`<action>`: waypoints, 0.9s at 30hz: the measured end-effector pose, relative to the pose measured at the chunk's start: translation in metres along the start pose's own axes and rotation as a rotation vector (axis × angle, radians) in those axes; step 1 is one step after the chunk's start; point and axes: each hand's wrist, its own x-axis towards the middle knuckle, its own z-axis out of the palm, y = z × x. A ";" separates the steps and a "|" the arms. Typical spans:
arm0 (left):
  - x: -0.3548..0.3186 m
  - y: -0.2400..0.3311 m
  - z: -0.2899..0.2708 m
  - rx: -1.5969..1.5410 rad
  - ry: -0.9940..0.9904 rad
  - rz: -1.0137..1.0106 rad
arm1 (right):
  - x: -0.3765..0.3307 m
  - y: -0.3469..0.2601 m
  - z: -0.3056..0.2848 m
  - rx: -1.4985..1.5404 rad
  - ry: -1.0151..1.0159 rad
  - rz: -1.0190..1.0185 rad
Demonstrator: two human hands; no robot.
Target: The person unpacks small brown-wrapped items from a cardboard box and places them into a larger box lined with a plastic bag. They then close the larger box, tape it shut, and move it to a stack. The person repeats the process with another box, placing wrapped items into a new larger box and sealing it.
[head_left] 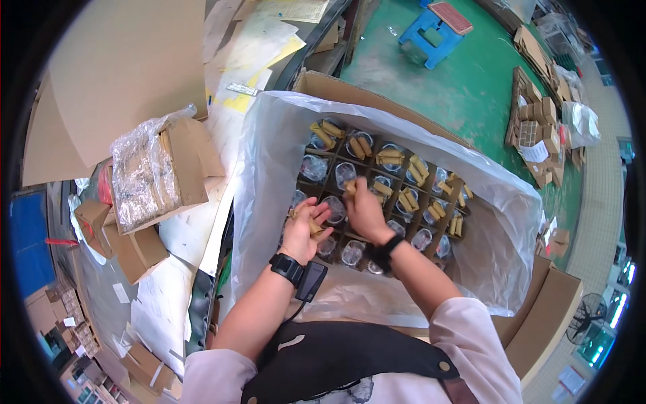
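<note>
In front of me stands a large cardboard box (387,108) lined with a whitish plastic sheet (494,269). A brown cardboard divider splits it into cells, many with a clear, round-topped item (353,252) inside. Pairs of small tan rolls (389,156) lie on items in the far and right-hand cells. My left hand (300,236), palm up over the left cells, has its fingers curled around a few tan rolls (314,227). My right hand (367,214) reaches down over a middle cell, pinching a tan roll (350,187); its fingertips are partly hidden.
To the left, an open carton with bubble wrap (145,178) sits on a paper-covered bench (175,236). A blue stool (434,37) stands on the green floor beyond the box. Stacked small cartons (538,128) are at far right. A cabled dark device (311,281) hangs at my left wrist.
</note>
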 end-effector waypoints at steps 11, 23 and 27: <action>0.012 0.005 -0.003 -0.150 -0.183 0.025 | -0.017 -0.032 0.000 0.357 -0.474 -0.178; -0.161 0.107 0.006 0.734 -0.718 0.338 | 0.100 -0.013 0.082 -0.890 0.060 -0.339; -0.189 0.238 -0.044 1.120 0.340 0.919 | 0.047 -0.058 0.029 -0.523 0.043 -0.262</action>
